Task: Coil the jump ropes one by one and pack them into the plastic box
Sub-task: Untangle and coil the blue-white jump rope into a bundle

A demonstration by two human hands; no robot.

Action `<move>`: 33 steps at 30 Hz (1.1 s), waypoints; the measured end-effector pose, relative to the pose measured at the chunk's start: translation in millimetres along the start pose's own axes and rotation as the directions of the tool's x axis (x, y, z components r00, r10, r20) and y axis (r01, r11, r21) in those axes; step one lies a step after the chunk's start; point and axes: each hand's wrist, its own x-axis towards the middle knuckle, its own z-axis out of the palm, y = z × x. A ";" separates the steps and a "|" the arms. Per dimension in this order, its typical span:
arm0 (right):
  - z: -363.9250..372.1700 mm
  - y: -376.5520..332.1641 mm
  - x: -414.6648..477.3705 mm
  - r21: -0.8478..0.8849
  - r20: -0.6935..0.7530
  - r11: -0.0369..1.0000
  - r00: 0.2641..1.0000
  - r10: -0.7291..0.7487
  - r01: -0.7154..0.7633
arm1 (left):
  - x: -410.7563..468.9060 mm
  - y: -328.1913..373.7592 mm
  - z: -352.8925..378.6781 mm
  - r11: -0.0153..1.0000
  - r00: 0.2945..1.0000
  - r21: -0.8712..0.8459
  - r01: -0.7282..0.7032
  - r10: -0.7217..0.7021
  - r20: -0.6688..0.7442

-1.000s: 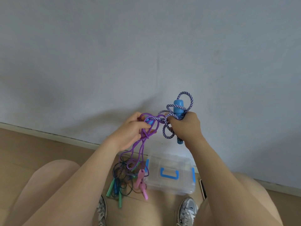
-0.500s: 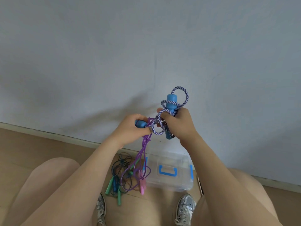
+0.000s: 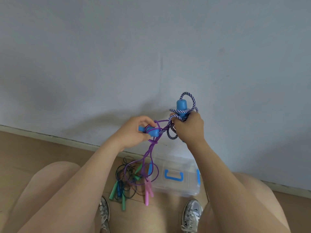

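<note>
Your clear box (image 3: 178,190) lies on the floor (image 3: 33,157) by the wall (image 3: 117,56), a rope pile (image 3: 127,180) just beside it. Your right hand (image 3: 189,130) grips the upright blue handle (image 3: 181,105) wound with striped rope (image 3: 178,112); your left hand (image 3: 133,132) grips the other handle (image 3: 154,132), snagged in a purple rope (image 3: 148,151).

Head view. The left hand (image 3: 134,130) gripped one blue handle (image 3: 151,131) lying level; the right hand (image 3: 188,128) gripped the other blue handle (image 3: 181,106) upright, with loops of the striped rope (image 3: 171,133) wound about it. A purple rope (image 3: 148,155) hung from the level handle down to its pink handles (image 3: 148,190) on the floor (image 3: 33,148), beside the clear plastic box (image 3: 176,190). Dark ropes with green handles (image 3: 114,190) lay just left of these.
</note>
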 end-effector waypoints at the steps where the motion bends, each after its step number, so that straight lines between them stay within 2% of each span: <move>1: 0.9 -0.6 -0.9 0.017 0.030 1.000 1.000 -0.001 0.000 | 0.6 -1.8 -0.6 0.999 1.000 0.046 0.000 0.000 -0.009; 5: 6.6 -7.3 -10.6 0.218 0.201 0.974 0.979 0.021 -0.065 | 2.6 -7.7 0.7 0.981 1.000 0.195 0.016 -0.019 0.017; 8: 10.7 -11.0 -13.8 0.318 0.238 0.938 0.969 0.064 -0.140 | 3.1 -9.5 2.0 0.978 0.999 0.209 -0.022 0.015 0.033; 12: 10.0 -10.1 -8.2 0.380 0.153 0.904 0.977 0.147 -0.195 | 1.2 -5.0 5.1 0.997 0.993 0.052 -0.057 0.051 0.105; 15: 6.1 -9.8 -4.9 0.402 0.139 0.886 0.972 0.192 -0.232 | -1.3 -0.3 6.6 0.996 0.988 -0.001 -0.088 0.087 0.125; 21: 5.8 -14.0 -11.1 0.338 0.178 0.920 0.973 0.146 -0.200 | -5.1 6.7 7.0 0.984 0.996 0.158 -0.081 0.085 -0.018; 23: 6.3 -17.2 -14.5 0.308 0.185 0.937 0.976 0.112 -0.166 | -6.3 6.9 10.0 0.960 0.996 0.276 -0.053 0.072 -0.061; 25: 6.4 -19.1 -16.1 0.284 0.163 0.947 0.981 0.103 -0.147 | -4.7 4.6 11.2 0.918 0.983 0.398 -0.008 0.081 -0.167; 27: 4.5 -19.9 -15.7 0.303 0.123 0.943 0.987 0.106 -0.139 | 0.1 -1.0 9.6 0.916 0.961 0.402 0.004 0.107 -0.254; 31: -2.1 -22.1 -13.8 0.398 0.036 0.911 0.994 0.104 -0.110 | 4.9 -11.9 6.2 0.939 0.975 0.333 -0.086 0.148 -0.166; 33: -0.7 -25.3 -17.1 0.440 0.064 0.890 0.992 0.105 -0.122 | 7.4 -17.3 6.6 0.938 0.990 0.344 -0.047 0.090 -0.110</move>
